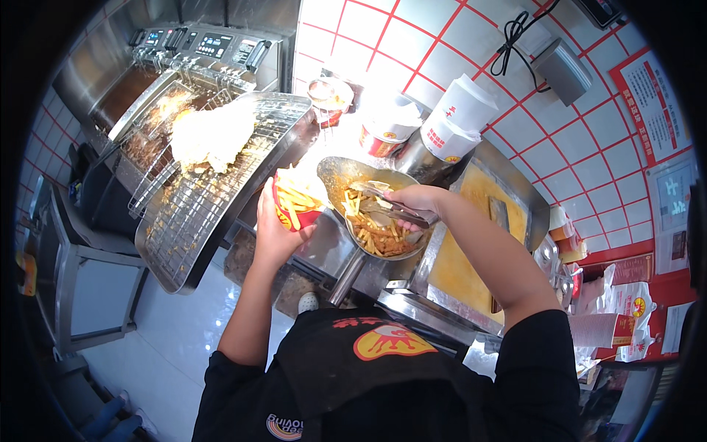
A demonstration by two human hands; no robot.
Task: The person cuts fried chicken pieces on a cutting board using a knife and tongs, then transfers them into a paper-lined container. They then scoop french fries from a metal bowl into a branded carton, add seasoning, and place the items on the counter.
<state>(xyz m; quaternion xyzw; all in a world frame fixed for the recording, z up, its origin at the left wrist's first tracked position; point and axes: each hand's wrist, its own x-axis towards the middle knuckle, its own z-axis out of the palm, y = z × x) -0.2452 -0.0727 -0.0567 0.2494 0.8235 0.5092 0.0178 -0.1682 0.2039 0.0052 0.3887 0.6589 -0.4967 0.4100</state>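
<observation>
My left hand (276,232) holds a red paper carton (283,214) filled with French fries (298,201), some standing above its rim. Just right of it is a metal pan (333,175) with a long metal handle (349,279) pointing towards me. More fries (367,238) and browned fried pieces (395,247) lie in the pan. My right hand (415,203) grips metal tongs (397,209), whose ends reach down into the pan among the fries. Whether the tongs pinch any food is hard to tell.
On the left, a wire rack on a tray (190,243) carries a brightly lit pale heap (212,135) before a deep fryer (204,47). Paper buckets (384,135) and a metal canister (414,160) stand behind the pan. To the right is a griddle (469,237). Another person's legs (113,420) show lower left.
</observation>
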